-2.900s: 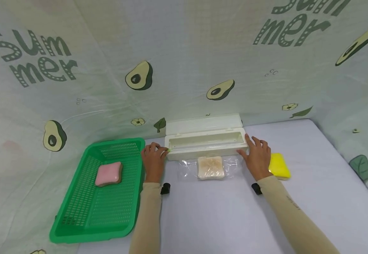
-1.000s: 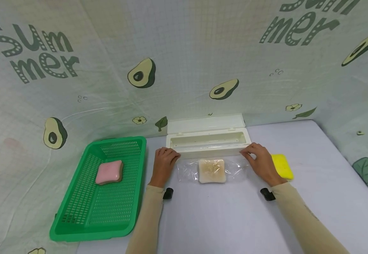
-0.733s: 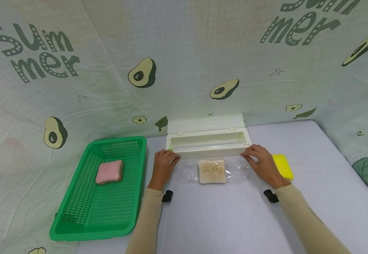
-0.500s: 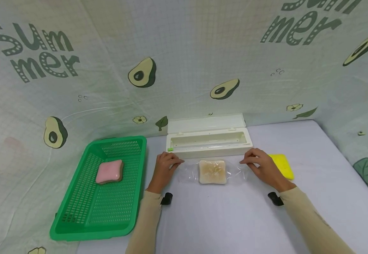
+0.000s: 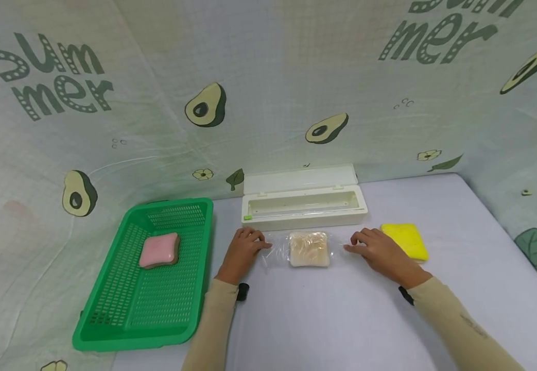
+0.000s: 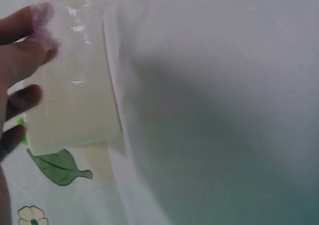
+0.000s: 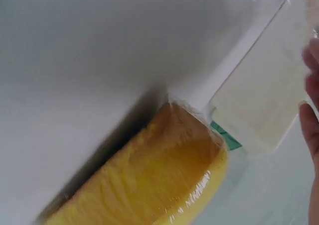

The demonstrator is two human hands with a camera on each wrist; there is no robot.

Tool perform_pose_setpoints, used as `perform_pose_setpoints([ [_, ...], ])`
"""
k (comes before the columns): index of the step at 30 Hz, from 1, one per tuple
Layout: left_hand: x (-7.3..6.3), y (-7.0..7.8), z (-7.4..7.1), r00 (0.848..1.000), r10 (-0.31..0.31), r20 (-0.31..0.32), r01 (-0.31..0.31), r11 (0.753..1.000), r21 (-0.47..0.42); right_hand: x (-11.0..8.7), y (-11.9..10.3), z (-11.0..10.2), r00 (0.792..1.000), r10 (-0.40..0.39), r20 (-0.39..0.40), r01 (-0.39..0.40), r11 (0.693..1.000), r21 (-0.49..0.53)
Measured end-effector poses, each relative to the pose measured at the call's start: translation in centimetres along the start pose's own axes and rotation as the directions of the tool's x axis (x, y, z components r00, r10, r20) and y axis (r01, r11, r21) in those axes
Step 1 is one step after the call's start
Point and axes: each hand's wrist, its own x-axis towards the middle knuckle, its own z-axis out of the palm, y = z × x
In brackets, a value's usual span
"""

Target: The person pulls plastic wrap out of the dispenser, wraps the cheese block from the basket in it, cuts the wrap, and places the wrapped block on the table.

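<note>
Several fingers [image 5: 262, 245] [image 5: 352, 249] pinch-tight on film [image 5: 277, 252]

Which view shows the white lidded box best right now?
The head view: it shows the white lidded box full-length, lid open. The left wrist view shows only its left part, some of it behind fingers; the right wrist view, only its right part.

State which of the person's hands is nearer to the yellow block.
Right. The right hand is close by the left side of the yellow block; the left hand is farther off, beyond the pale block in clear film.
</note>
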Motion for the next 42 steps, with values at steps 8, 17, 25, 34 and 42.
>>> perform_pose_setpoints([
  [8,-0.2,0.9,-1.4,0.991,-0.132,0.001,0.132,0.989,-0.068,0.0,-0.4,-1.3,0.995,0.081,-0.065,-0.082,0.997,-0.013],
  [17,2.8,6.9,-0.5,0.993,-0.040,0.108,0.041,0.999,-0.006,3.8,-3.6,0.8,0.989,0.151,0.009,-0.151,0.982,0.112],
  [25,2.4,8.2,2.2,0.980,-0.061,0.189,0.039,0.992,0.120,4.5,-6.1,3.1,0.958,0.243,0.152,-0.254,0.965,0.060],
  [34,2.3,7.4,1.9,0.976,0.055,0.209,-0.069,0.996,0.056,4.2,-8.4,1.7,0.955,0.235,0.181,-0.255,0.962,0.101],
  [42,1.9,7.6,1.9,0.976,0.146,0.161,-0.148,0.989,0.000,2.3,-9.2,1.1,0.976,0.169,0.139,-0.190,0.970,0.152],
])
